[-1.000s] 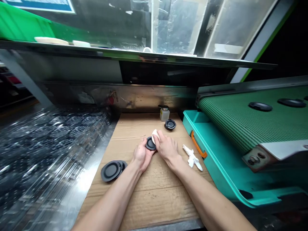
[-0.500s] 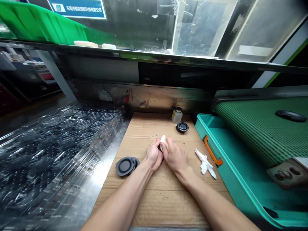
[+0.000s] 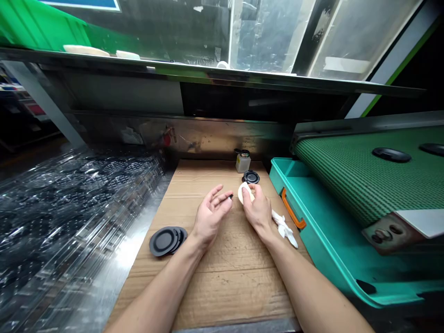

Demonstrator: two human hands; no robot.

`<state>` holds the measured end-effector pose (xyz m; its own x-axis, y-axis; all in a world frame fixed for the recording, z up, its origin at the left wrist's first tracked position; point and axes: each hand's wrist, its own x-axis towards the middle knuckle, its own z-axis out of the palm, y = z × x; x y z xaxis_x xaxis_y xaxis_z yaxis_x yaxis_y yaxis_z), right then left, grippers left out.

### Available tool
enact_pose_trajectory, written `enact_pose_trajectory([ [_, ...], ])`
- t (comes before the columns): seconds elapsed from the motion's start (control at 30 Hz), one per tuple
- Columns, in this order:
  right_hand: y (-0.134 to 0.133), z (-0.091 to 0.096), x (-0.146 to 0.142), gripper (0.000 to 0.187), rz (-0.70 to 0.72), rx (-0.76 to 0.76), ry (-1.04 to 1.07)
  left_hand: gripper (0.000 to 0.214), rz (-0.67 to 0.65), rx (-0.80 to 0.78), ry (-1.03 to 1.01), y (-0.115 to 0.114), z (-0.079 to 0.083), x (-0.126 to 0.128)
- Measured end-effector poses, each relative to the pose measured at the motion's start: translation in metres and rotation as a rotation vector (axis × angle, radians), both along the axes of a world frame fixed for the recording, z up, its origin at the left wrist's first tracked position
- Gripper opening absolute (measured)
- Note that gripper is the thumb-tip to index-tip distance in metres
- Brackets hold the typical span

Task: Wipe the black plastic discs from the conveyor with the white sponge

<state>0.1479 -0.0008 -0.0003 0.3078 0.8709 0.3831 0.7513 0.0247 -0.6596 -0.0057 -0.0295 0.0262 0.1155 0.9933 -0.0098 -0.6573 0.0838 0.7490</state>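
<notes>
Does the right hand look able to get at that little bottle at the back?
Probably, with a forward reach: nothing covers the bottle, though the right hand holds a pale pad and black discs lie between.

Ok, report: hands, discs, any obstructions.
Left hand: small dark piece at fingertips. Right hand: gripping white pad. Dark discs overlapping on cardboard, left. Crumpled white item by right wrist.

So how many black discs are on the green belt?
2. One black disc shows whole on the green conveyor belt; a second disc, to its right, is cut by the picture's edge. More may be out of view.
</notes>
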Motion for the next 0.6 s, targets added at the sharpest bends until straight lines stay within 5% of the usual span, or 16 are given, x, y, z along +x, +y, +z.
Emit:
enact_pose_trajectory([
  [0.27,0.003,-0.003,0.005,0.035,-0.003,-0.006,0.047,0.09,0.247,0.401,0.251,-0.014,0.002,0.01],
  [0.43,-0.001,0.0,-0.003,0.036,0.095,0.043,0.151,0.089,0.234,0.365,0.219,-0.013,0.0,0.008],
  [0.6,-0.009,0.005,-0.02,0.044,0.343,-0.003,0.522,0.086,0.247,0.34,0.238,-0.004,-0.004,0.002],
])
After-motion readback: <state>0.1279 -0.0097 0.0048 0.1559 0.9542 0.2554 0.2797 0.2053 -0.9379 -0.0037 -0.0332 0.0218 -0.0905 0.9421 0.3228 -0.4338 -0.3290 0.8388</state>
